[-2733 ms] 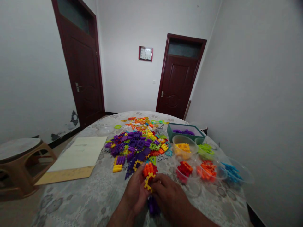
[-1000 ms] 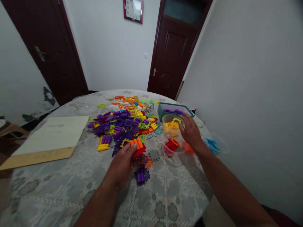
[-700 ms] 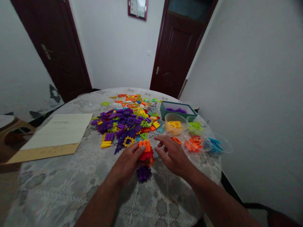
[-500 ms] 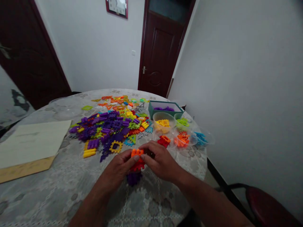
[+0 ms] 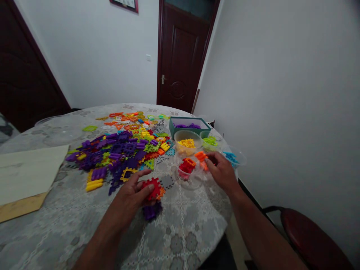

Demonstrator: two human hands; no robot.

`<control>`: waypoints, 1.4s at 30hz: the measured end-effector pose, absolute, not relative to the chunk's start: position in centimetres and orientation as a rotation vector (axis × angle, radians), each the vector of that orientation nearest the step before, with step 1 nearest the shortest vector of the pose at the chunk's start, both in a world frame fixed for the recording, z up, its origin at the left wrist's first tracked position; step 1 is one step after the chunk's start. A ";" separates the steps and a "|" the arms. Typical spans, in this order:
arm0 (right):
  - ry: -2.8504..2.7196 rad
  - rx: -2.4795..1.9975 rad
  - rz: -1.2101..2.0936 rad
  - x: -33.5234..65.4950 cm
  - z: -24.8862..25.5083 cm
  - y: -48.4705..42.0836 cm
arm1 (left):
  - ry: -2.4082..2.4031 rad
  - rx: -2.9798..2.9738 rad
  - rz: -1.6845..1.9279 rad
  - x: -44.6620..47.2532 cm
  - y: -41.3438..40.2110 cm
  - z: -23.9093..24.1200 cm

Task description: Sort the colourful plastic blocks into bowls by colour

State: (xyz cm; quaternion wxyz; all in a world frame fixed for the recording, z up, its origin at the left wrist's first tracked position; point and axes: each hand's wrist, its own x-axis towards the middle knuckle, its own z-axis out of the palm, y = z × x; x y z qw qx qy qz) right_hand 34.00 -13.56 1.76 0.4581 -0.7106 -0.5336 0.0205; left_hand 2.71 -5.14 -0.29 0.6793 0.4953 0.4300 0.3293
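My left hand rests near the table's front edge, fingers closed on a red gear-shaped block joined to an orange piece. A purple block lies just under it. My right hand reaches out to the right and pinches an orange block above the clear bowl of orange pieces. The clear bowl of red blocks sits just left of that hand.
A heap of purple, yellow, green and orange blocks covers the table's middle. Behind the bowls stand a yellow-block bowl, a green-block bowl, a blue-block bowl and a teal box. Paper on cardboard lies left; a red stool stands right.
My right hand pulled the orange block off the cluster in my left hand and carried it right to the orange bowl. Earlier it dropped a yellow piece. The view swung left.
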 end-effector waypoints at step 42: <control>-1.830 -1.550 -0.178 25.9 -0.6 -13.7 | 0.987 2.295 0.410 0.6 -7.2 -2.5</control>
